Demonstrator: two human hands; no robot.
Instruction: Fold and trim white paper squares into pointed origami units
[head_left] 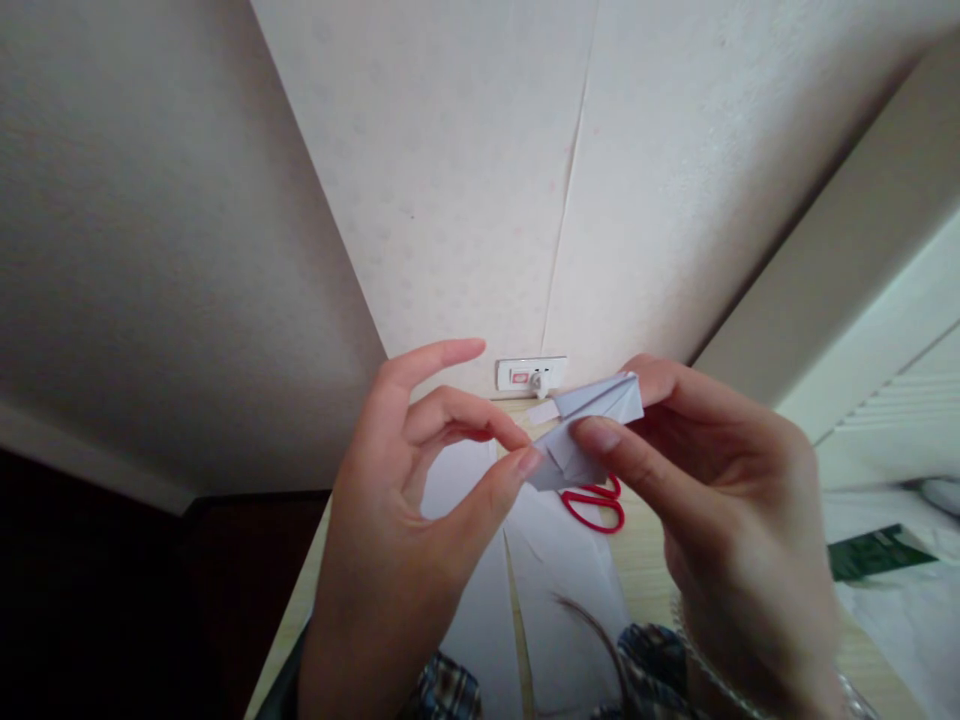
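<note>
A small piece of folded white paper (564, 452) is held up between my hands, above the table. My left hand (420, 480) pinches its left corner between thumb and a fingertip, with the index finger stretched out above. On the other side, my right hand (720, 490) grips the paper with the thumb pressed on its front face and the fingers behind. Creases and layered flaps show on the paper, and a narrow strip sticks out at its upper left. Below it, the red handles of scissors (611, 525) show; their blades are hidden.
White paper sheets (574, 640) lie on the light wooden table (641, 575). A wall socket (551, 372) with a white plug is at the table's far edge. To the right lies a dark green packet (870, 553), beside a white panelled piece of furniture (892, 370).
</note>
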